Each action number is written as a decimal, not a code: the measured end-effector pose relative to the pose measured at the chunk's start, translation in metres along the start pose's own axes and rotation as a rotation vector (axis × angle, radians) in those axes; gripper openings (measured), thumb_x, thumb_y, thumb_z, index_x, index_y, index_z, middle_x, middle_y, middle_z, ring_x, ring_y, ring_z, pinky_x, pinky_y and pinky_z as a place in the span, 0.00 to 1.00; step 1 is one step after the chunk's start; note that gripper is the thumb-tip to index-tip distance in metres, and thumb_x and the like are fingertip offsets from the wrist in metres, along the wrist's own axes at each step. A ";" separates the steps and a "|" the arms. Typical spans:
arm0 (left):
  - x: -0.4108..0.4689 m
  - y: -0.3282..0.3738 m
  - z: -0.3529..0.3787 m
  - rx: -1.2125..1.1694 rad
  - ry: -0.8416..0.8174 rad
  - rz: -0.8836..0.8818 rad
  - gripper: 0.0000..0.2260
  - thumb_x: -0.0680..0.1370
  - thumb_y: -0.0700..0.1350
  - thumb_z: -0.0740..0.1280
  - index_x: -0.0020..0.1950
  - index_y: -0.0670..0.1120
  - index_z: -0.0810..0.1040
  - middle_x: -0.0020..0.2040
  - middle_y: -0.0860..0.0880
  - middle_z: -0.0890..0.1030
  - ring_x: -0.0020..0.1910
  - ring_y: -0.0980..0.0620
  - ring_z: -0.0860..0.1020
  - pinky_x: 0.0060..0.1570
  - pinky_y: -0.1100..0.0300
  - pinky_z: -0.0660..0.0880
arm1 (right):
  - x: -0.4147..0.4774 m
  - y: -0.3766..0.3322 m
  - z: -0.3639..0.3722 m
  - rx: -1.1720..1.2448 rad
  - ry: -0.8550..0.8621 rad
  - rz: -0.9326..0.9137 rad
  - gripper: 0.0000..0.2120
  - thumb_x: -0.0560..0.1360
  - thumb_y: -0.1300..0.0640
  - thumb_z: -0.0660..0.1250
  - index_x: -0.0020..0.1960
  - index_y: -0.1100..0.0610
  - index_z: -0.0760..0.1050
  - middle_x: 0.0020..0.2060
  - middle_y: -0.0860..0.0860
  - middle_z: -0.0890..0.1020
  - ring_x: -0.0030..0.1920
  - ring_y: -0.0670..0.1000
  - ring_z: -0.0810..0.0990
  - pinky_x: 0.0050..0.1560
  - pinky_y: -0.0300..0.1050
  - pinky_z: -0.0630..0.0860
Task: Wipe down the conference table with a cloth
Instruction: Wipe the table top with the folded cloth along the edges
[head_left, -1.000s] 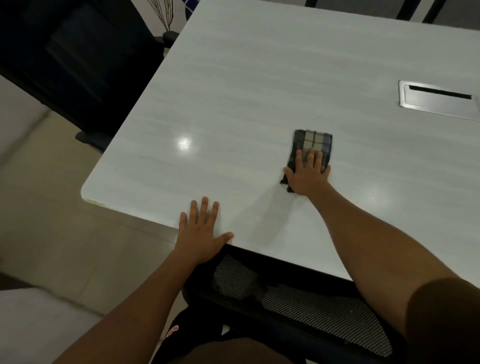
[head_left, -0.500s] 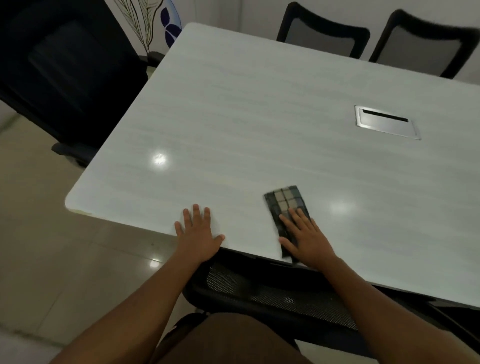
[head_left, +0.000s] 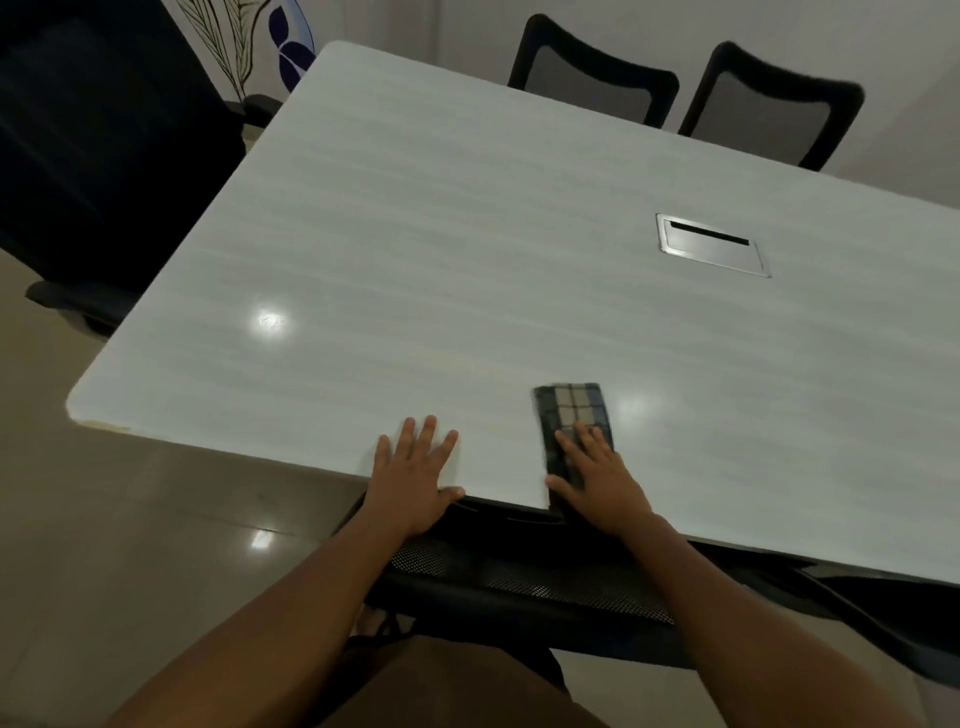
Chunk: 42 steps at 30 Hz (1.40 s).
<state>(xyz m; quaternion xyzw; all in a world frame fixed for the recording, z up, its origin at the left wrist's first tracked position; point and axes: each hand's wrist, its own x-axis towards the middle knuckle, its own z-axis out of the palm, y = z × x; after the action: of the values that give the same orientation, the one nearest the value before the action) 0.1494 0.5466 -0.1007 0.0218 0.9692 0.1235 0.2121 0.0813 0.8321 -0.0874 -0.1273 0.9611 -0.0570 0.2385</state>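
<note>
A folded dark plaid cloth (head_left: 569, 410) lies on the pale conference table (head_left: 467, 249) close to its near edge. My right hand (head_left: 602, 480) presses flat on the cloth's near half, fingers spread, and hides that part; the cloth's near end reaches the table edge. My left hand (head_left: 415, 475) rests flat on the bare tabletop to the left of the cloth, fingers apart, holding nothing.
A metal cable hatch (head_left: 711, 250) is set into the table at the right. Two black mesh chairs (head_left: 592, 78) stand at the far side, a dark chair (head_left: 98, 156) at the left end, and a mesh chair (head_left: 519, 577) under the near edge.
My right hand has dragged the cloth from mid-table back toward the near edge. My left hand stays planted at the edge. The head view has tilted up, showing the far chairs.
</note>
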 end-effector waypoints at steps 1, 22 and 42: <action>0.000 0.000 0.002 0.000 0.003 0.002 0.35 0.80 0.66 0.53 0.80 0.57 0.38 0.79 0.49 0.34 0.78 0.44 0.34 0.75 0.41 0.38 | 0.008 -0.007 0.000 0.029 0.017 0.069 0.37 0.77 0.31 0.54 0.80 0.44 0.48 0.81 0.51 0.45 0.80 0.54 0.41 0.78 0.58 0.49; 0.001 0.001 -0.007 -0.020 -0.087 -0.022 0.36 0.80 0.66 0.54 0.79 0.58 0.36 0.79 0.50 0.32 0.78 0.45 0.32 0.75 0.41 0.37 | -0.003 -0.021 0.008 -0.034 -0.032 -0.106 0.38 0.76 0.28 0.50 0.80 0.41 0.45 0.80 0.49 0.42 0.79 0.51 0.38 0.79 0.57 0.48; 0.009 0.064 0.000 -0.214 0.065 -0.277 0.33 0.81 0.56 0.60 0.81 0.53 0.46 0.81 0.46 0.39 0.79 0.41 0.38 0.75 0.40 0.43 | 0.016 0.083 -0.010 -0.102 0.039 -0.028 0.35 0.74 0.28 0.32 0.78 0.40 0.35 0.79 0.47 0.36 0.78 0.49 0.33 0.77 0.62 0.41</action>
<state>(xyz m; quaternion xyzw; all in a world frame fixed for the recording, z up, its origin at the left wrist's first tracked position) 0.1402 0.6100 -0.0888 -0.1386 0.9506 0.1962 0.1966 0.0450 0.9082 -0.0999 -0.1514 0.9654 -0.0138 0.2120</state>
